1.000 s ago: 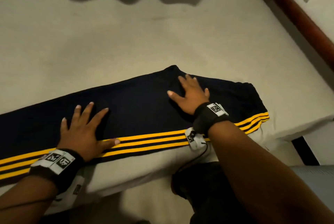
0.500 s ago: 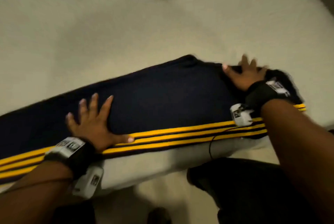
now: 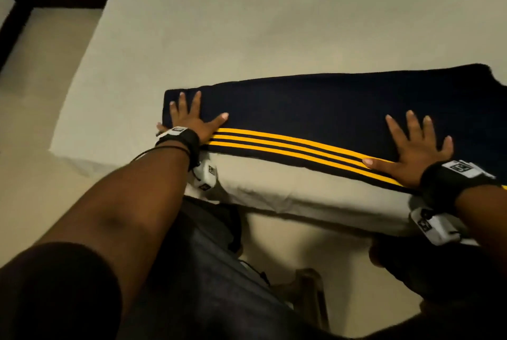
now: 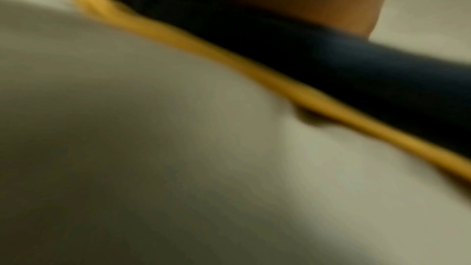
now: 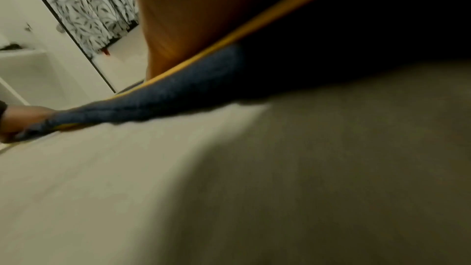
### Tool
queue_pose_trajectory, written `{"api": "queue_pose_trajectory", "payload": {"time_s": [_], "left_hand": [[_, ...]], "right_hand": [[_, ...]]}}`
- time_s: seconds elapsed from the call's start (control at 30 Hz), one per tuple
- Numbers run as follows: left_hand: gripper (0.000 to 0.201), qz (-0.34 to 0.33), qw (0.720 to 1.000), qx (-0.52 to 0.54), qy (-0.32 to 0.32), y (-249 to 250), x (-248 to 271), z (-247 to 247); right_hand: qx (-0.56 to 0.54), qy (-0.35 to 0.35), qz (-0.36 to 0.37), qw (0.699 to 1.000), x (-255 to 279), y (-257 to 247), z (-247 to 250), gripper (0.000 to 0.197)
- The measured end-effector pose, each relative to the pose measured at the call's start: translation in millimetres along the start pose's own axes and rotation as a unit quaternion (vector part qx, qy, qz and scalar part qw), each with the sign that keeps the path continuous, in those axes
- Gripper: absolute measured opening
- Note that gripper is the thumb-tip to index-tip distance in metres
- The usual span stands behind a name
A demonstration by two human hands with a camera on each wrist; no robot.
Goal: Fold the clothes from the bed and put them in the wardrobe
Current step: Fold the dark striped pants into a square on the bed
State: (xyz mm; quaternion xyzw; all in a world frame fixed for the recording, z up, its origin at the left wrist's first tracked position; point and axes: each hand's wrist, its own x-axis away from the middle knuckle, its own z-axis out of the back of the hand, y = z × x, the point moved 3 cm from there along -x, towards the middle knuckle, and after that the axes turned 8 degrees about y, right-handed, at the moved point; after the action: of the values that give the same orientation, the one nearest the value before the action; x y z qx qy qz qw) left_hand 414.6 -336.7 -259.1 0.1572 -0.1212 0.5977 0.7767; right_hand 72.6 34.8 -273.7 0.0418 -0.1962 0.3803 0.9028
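Navy trousers (image 3: 315,109) with three yellow side stripes lie stretched flat along the near edge of the bed (image 3: 247,38). My left hand (image 3: 192,120) presses flat on the leg's cuff end at the left, fingers spread. My right hand (image 3: 408,153) lies flat farther right, with its thumb on the stripes. Neither hand grips the cloth. The left wrist view is blurred and shows the trousers (image 4: 356,72) above the pale sheet (image 4: 178,148). The right wrist view looks along the trousers (image 5: 178,92) to my left hand (image 5: 23,120) at their far end.
The bed's left corner ends at pale floor (image 3: 35,92) with a dark skirting line (image 3: 16,18). My own legs (image 3: 205,271) stand against the bed side, beside a wooden frame leg (image 3: 310,293). A leaf-patterned curtain (image 5: 89,7) hangs beyond the bed.
My left hand has slid left along the leg to the cuff end. My right hand has come off the waist end to the middle, by the stripes. The head view swung left.
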Motion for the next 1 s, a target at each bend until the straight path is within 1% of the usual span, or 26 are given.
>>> {"api": "queue_pose_trajectory", "payload": {"time_s": [0.07, 0.13, 0.2, 0.27, 0.3, 0.33, 0.4, 0.43, 0.47, 0.5, 0.53, 0.57, 0.6, 0.63, 0.67, 0.7, 0.73, 0.77, 0.8, 0.83, 0.87, 0.9, 0.93, 0.97, 1.0], "left_hand": [[0.117, 0.068, 0.997, 0.037, 0.016, -38, -8, 2], [0.119, 0.093, 0.992, 0.06, 0.054, -56, -13, 9], [0.113, 0.106, 0.986, 0.091, 0.088, -64, -20, 17], [0.106, 0.143, 0.975, 0.147, 0.081, -69, -25, 23], [0.1, 0.163, 0.968, 0.179, 0.063, -71, -26, 24], [0.088, 0.176, 0.96, 0.214, 0.041, -70, -25, 26], [0.051, 0.183, 0.932, 0.313, -0.015, -60, -19, 29], [0.035, 0.176, 0.917, 0.355, -0.039, -52, -13, 33], [0.026, 0.162, 0.906, 0.387, -0.049, -43, -8, 38], [0.025, 0.139, 0.902, 0.406, -0.045, -33, -5, 42], [0.029, 0.11, 0.899, 0.422, -0.038, -21, -1, 47], [0.034, 0.077, 0.898, 0.431, -0.033, -5, 8, 53], [0.035, 0.051, 0.888, 0.455, -0.032, 13, 20, 55], [0.029, 0.015, 0.877, 0.479, -0.038, 33, 37, 57], [0.019, -0.035, 0.872, 0.485, -0.058, 54, 54, 60], [0.014, -0.088, 0.863, 0.488, -0.102, 76, 74, 62], [0.017, -0.133, 0.839, 0.502, -0.163, 94, 90, 63], [0.024, -0.151, 0.81, 0.526, -0.212, 107, 102, 63], [0.028, -0.143, 0.786, 0.561, -0.218, 114, 108, 67], [0.029, -0.129, 0.772, 0.597, -0.174, 116, 108, 71], [0.031, -0.111, 0.769, 0.622, -0.099, 114, 106, 75], [0.034, -0.091, 0.773, 0.628, -0.019, 110, 103, 79], [0.037, -0.069, 0.78, 0.621, 0.039, 104, 99, 80], [0.038, -0.046, 0.79, 0.608, 0.066, 99, 95, 79], [0.037, -0.024, 0.802, 0.594, 0.064, 94, 93, 75]], "right_hand": [[0.009, 0.001, -0.01, 1.0, 1, -3, 0, 0.121], [0.011, -0.003, -0.018, 1.0, 0, -8, 3, 0.122], [0.007, -0.011, -0.031, 0.999, 0, -11, 7, 0.123], [0.0, -0.015, -0.041, 0.999, 0, -14, 11, 0.123], [-0.009, -0.016, -0.048, 0.999, 1, -15, 14, 0.123], [-0.024, -0.018, -0.055, 0.998, 0, -16, 15, 0.123], [-0.068, -0.007, -0.063, 0.996, -1, -20, 20, 0.119], [-0.11, 0.012, -0.065, 0.992, -1, -25, 26, 0.115], [-0.167, 0.041, -0.063, 0.983, 1, -31, 33, 0.107], [-0.233, 0.074, -0.059, 0.968, 5, -38, 39, 0.094], [-0.288, 0.103, -0.054, 0.951, 10, -47, 46, 0.08], [-0.326, 0.117, -0.041, 0.937, 16, -56, 51, 0.07], [-0.345, 0.116, -0.024, 0.931, 23, -65, 53, 0.065], [-0.355, 0.106, -0.009, 0.929, 30, -73, 53, 0.062], [-0.362, 0.088, 0.004, 0.928, 35, -82, 52, 0.06], [-0.364, 0.074, 0.014, 0.929, 38, -90, 48, 0.056], [-0.369, 0.067, 0.019, 0.927, 39, -97, 46, 0.052], [-0.388, 0.063, 0.015, 0.919, 37, -101, 43, 0.048], [-0.433, 0.061, 0.004, 0.899, 35, -105, 42, 0.054], [-0.489, 0.049, -0.037, 0.87, 33, -107, 39, 0.067], [-0.55, 0.022, -0.096, 0.829, 33, -109, 37, 0.074], [-0.585, -0.003, -0.139, 0.799, 32, -109, 34, 0.067], [-0.6, -0.02, -0.162, 0.784, 33, -110, 32, 0.056], [-0.585, -0.038, -0.165, 0.793, 32, -110, 27, 0.047], [-0.568, -0.055, -0.163, 0.805, 31, -111, 25, 0.043]]}}
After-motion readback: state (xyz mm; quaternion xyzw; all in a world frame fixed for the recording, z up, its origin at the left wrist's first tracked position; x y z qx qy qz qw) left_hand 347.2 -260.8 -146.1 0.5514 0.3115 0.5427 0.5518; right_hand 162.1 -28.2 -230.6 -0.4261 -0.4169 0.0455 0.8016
